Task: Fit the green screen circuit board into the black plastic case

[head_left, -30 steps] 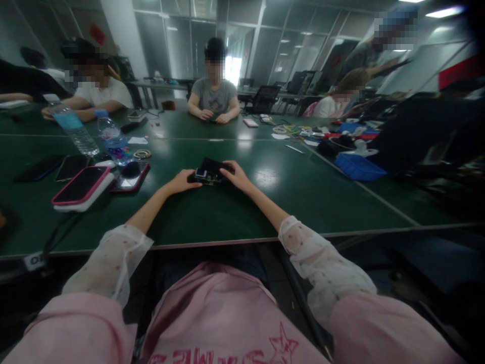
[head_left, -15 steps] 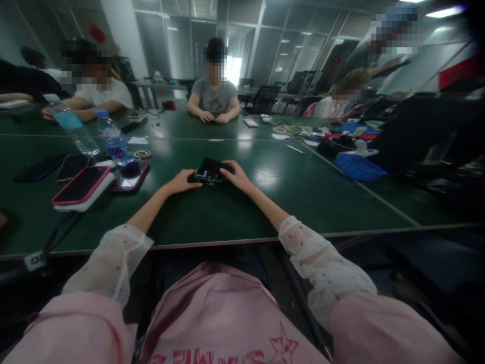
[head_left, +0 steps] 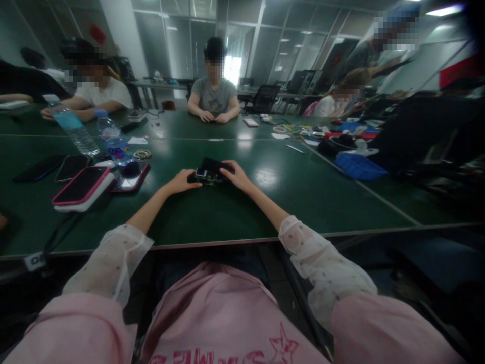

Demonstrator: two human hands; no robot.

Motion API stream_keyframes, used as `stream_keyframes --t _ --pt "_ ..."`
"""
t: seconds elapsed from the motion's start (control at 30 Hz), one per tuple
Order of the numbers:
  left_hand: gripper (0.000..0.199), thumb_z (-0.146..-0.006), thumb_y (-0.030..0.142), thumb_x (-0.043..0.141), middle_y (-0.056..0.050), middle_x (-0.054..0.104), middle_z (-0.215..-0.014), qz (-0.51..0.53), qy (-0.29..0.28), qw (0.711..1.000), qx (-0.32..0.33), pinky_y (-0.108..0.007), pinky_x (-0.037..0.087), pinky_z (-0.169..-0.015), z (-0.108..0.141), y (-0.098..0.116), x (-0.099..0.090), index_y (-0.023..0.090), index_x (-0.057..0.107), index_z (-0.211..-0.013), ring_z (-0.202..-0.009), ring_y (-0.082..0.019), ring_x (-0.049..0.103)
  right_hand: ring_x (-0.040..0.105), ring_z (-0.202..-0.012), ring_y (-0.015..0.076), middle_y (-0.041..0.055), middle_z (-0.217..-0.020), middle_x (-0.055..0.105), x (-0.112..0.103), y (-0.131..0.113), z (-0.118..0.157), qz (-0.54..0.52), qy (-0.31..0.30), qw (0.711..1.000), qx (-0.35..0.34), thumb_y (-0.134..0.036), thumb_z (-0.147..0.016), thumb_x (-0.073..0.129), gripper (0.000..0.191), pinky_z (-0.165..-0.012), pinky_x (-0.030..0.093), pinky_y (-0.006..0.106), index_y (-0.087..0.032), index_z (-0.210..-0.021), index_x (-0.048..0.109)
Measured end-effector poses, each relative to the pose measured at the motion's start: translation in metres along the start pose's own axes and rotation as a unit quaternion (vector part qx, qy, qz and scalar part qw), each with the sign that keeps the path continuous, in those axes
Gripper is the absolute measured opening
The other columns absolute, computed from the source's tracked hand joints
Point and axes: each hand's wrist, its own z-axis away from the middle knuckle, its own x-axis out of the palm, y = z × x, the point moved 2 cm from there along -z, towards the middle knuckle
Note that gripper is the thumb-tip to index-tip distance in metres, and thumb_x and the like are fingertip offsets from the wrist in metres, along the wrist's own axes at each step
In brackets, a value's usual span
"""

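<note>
A black electronic device (head_left: 212, 166) with an exposed circuit board (head_left: 208, 177) and a small lit patch, perhaps a screen, is low over the green table in front of me. My left hand (head_left: 182, 182) is closed around its left end, thumb on the near side. My right hand (head_left: 237, 177) grips the right end, fingers over the dark upper part. The far fingers of both hands are partly hidden. Whether the device rests on the tabletop, I cannot tell.
Left on the table (head_left: 303, 202) lie several phones, among them a pink-cased phone (head_left: 81, 185), beside two water bottles (head_left: 113, 141). A tape roll (head_left: 142, 154) lies near them. Rightward are a pen (head_left: 294, 149), cables and a blue tray (head_left: 359, 167). A person (head_left: 214, 96) sits opposite.
</note>
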Motion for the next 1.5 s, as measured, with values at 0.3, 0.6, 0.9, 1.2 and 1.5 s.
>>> stream_keyframes --t 0.3,0.6,0.9,1.2,1.5 --pt "0.042 -0.081 0.047 0.069 -0.01 0.068 -0.108 -0.01 0.002 1.0 0.005 -0.042 0.048 -0.089 0.001 0.002 -0.001 0.017 0.065 -0.108 -0.098 -0.026 0.063 0.063 -0.105 0.0259 0.011 -0.116 0.064 0.0 -0.004 0.001 -0.001 -0.005 1.0 0.023 -0.059 -0.081 0.063 0.054 -0.095 0.05 0.046 -0.02 -0.119 0.058" --pt "0.041 -0.08 0.048 0.069 -0.008 0.069 -0.104 -0.009 0.007 1.0 0.021 -0.041 0.049 -0.086 -0.001 -0.004 0.001 0.017 0.066 -0.106 -0.095 -0.026 0.063 0.062 -0.108 0.027 0.012 -0.117 0.064 0.0 -0.001 0.0 0.007 -0.006 1.0 0.023 -0.057 -0.082 0.062 0.054 -0.097 0.049 0.047 -0.018 -0.12 0.057" --pt "0.038 -0.08 0.046 0.07 -0.009 0.069 -0.107 -0.004 0.001 1.0 0.003 -0.044 0.048 -0.089 0.0 -0.001 0.0 0.017 0.066 -0.105 -0.097 -0.026 0.063 0.063 -0.108 0.0263 0.0103 -0.118 0.064 0.0 0.0 0.0 -0.001 0.003 1.0 0.004 -0.059 -0.083 0.062 0.055 -0.095 0.051 0.046 -0.021 -0.122 0.056" --pt "0.045 -0.08 0.049 0.069 -0.009 0.068 -0.11 -0.021 0.002 1.0 -0.002 -0.045 0.046 -0.093 0.001 -0.001 0.0 0.018 0.065 -0.111 -0.101 -0.027 0.061 0.061 -0.111 0.0295 0.0129 -0.12 0.062 -0.003 0.004 -0.002 0.022 0.062 0.997 -0.036 -0.059 -0.082 0.062 0.055 -0.099 0.048 0.049 -0.021 -0.121 0.055" --pt "0.05 -0.077 0.054 0.069 -0.011 0.067 -0.108 -0.041 0.018 0.999 -0.028 -0.045 0.048 -0.092 0.002 -0.002 0.001 0.016 0.065 -0.11 -0.101 -0.029 0.062 0.061 -0.11 0.0277 0.0102 -0.119 0.062 0.002 -0.006 0.0 -0.02 0.032 0.997 -0.062 -0.064 -0.079 0.063 0.059 -0.098 0.05 0.048 -0.024 -0.122 0.055"
